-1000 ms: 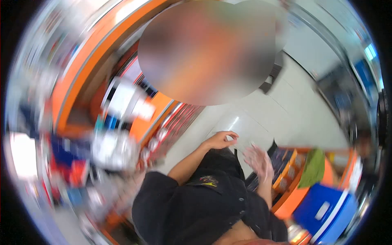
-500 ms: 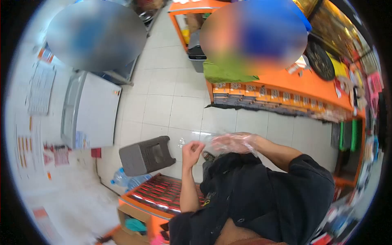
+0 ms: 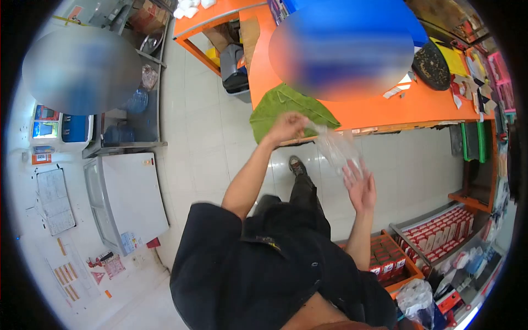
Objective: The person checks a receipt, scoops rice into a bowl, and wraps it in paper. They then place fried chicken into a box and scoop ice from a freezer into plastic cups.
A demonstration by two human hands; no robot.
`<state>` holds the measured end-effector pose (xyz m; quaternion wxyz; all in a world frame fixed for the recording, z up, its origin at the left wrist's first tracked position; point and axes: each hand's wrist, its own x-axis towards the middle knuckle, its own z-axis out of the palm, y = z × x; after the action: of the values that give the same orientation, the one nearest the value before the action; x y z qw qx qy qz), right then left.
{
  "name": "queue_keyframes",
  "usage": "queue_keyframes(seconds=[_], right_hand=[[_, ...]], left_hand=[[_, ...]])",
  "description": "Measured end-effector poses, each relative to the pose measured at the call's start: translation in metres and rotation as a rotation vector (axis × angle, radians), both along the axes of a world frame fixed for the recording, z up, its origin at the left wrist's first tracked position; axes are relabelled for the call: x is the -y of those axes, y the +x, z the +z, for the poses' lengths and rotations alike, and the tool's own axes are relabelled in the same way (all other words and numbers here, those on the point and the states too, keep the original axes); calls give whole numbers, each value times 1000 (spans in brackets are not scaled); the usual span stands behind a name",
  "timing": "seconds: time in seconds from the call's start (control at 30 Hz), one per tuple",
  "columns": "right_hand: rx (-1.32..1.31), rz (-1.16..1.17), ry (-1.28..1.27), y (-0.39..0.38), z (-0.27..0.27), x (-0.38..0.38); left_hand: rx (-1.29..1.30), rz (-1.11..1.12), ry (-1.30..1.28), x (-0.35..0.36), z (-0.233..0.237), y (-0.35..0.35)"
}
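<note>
My left hand (image 3: 289, 127) is closed in a pinch on one end of a thin clear plastic bag (image 3: 336, 153). The bag stretches down and right to my right hand (image 3: 360, 188), which is open, palm up with fingers spread. Its fingertips overlap the lower end of the plastic, while palm and wrist are bare. Just behind my left hand, a large green leaf (image 3: 280, 107) lies over the corner of the orange table (image 3: 363, 113).
A white chest freezer (image 3: 135, 195) stands on the left. Red-and-white boxes (image 3: 437, 234) fill a rack on the right, with an orange crate (image 3: 388, 256) of packs near my right forearm. A black round tray (image 3: 432, 66) and a blurred blue area are on the table.
The view has turned and come closer to the orange table. My left hand has moved up and grips the plastic, which earlier covered my right hand to the wrist and now stretches between both.
</note>
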<state>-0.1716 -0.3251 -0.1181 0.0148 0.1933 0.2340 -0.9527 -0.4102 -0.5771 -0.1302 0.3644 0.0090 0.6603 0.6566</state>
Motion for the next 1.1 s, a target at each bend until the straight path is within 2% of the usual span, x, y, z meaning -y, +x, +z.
queue_keyframes(seconds=[0.07,0.1,0.17,0.2,0.23,0.3,0.37,0.47,0.5,0.53,0.6,0.67,0.73,0.8,0.87,0.93,0.97,1.03,1.1], right_hand=[[80,94,48,-44,-16,9],[104,137,75,-64,-22,17],[59,171,378,-91,-31,34],[40,183,534,-102,-35,41],[79,105,464,-109,-33,46],[161,-61,327,-106,-20,49],[189,-138,327,-94,-5,69],[196,-58,374,-82,25,124],[131,13,416,-89,25,142],[89,-64,457,-104,39,170],[-29,-207,555,-178,83,226],[-139,-333,529,-257,108,257],[-232,-318,536,-329,109,249],[-272,-176,543,-393,79,255],[-297,-160,498,-439,52,262],[-350,-130,508,-481,50,278],[-311,-149,552,-495,69,302],[-47,54,724,-518,70,346],[-206,400,790,-553,54,418]], left_hand=[[69,70,-38,24,-20,-35],[-60,146,-120,39,-28,-46],[-331,288,-279,66,-36,-71],[-682,231,-573,75,-44,-80],[-1030,157,-858,80,-37,-79],[-1288,10,-1032,98,-41,-79],[-1153,-99,-822,118,-56,-111],[-666,-279,-353,136,-64,-171],[-706,-290,-324,133,-56,-187],[-717,-307,-306,134,-46,-180],[-449,-79,-66,127,-80,-163],[-468,-15,-67,144,-54,-141],[-763,-107,78,158,-58,-130],[-444,-175,61,161,-65,-141],[-527,-142,95,158,-70,-168],[-633,-110,97,175,-64,-208],[-691,-86,64,202,-52,-226],[-767,22,-8,282,-29,-280],[-979,120,-167,387,5,-336]])
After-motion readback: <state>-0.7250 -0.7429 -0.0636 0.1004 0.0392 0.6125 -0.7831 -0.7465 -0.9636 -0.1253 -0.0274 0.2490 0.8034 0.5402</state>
